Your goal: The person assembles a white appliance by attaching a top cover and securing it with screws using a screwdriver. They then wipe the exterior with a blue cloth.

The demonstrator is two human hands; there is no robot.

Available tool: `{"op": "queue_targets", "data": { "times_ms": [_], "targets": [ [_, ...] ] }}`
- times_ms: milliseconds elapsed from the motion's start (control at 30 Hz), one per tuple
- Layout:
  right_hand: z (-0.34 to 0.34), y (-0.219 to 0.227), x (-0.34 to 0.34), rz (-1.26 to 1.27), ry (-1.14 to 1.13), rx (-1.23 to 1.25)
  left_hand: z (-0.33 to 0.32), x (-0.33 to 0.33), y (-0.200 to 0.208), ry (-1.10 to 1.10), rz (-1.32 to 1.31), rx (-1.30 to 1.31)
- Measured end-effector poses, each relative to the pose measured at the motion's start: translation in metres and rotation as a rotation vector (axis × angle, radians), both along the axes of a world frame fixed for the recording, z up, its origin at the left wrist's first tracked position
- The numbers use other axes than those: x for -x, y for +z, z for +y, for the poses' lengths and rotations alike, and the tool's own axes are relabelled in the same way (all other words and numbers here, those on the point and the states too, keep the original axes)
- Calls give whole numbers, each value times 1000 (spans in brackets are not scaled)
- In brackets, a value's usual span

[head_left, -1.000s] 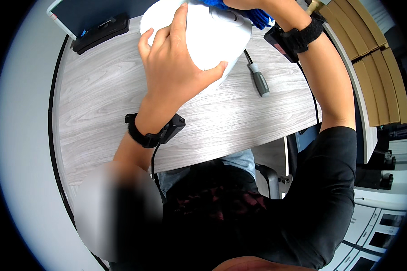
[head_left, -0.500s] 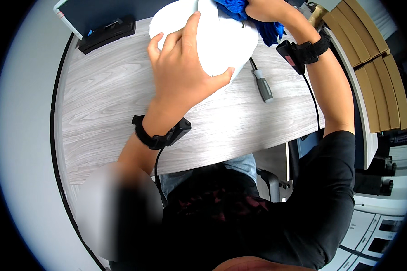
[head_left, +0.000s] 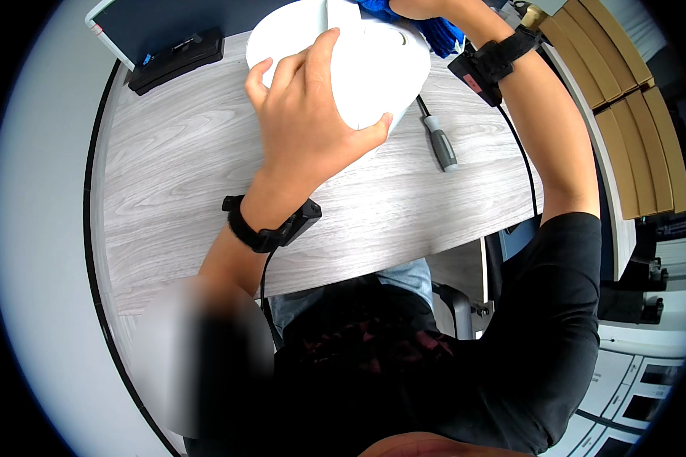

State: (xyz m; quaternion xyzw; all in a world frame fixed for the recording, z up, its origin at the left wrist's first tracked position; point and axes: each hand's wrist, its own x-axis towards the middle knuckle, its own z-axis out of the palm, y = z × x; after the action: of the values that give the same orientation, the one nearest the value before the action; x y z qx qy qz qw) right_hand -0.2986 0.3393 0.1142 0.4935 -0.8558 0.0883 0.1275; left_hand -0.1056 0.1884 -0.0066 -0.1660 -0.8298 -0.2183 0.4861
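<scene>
At the top of the head view stands a white, smooth, rounded object [head_left: 377, 72] with a raised strip across its top; its far side is cut off by the frame. My left hand [head_left: 305, 107] grips its near part, fingers stretched over the top and thumb at the near right edge. Against its far right side, my right hand [head_left: 423, 7] presses a blue cloth [head_left: 443, 36]. The frame's top edge hides most of those fingers. A screwdriver [head_left: 440, 145] with a grey handle lies on the table just right of the white object, its tip hidden beneath or behind it.
The wood-grain table [head_left: 175, 175] carries a flat black case [head_left: 177, 62] at the back left, by a dark screen [head_left: 198, 19]. Brown cardboard boxes [head_left: 633, 152] stand along the right. Black cables run from the bands on both wrists.
My right hand and the blue cloth have shifted up and to the left along the white object's far side. My left hand keeps its place on it.
</scene>
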Motion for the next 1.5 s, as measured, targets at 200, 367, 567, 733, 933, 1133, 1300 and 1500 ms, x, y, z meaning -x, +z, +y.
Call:
{"op": "queue_targets", "data": {
  "times_ms": [200,367,567,733,933,1133,1300,1500],
  "targets": [
    [-10,13,-9,99,97,105,0,-1,1,14,-22,-8],
    [-29,19,-31,156,-27,-148,1,-2,1,16,-27,-9],
    [-48,28,-25,132,-49,-202,1,-2,0,19,-26,-3],
    [-44,22,4,-17,-55,-141,2,-3,1,19,-44,-5],
    [-25,19,6,-283,-37,-42,2,-3,1,25,-35,-9],
    [-16,15,-1,-334,-94,-4,1,-3,-1,30,-19,-16],
    [-2,9,0,-323,-68,39,-1,-1,-1,28,10,-17],
    [21,4,-19,-49,31,-89,1,2,-2,23,52,-20]
  ]
}}
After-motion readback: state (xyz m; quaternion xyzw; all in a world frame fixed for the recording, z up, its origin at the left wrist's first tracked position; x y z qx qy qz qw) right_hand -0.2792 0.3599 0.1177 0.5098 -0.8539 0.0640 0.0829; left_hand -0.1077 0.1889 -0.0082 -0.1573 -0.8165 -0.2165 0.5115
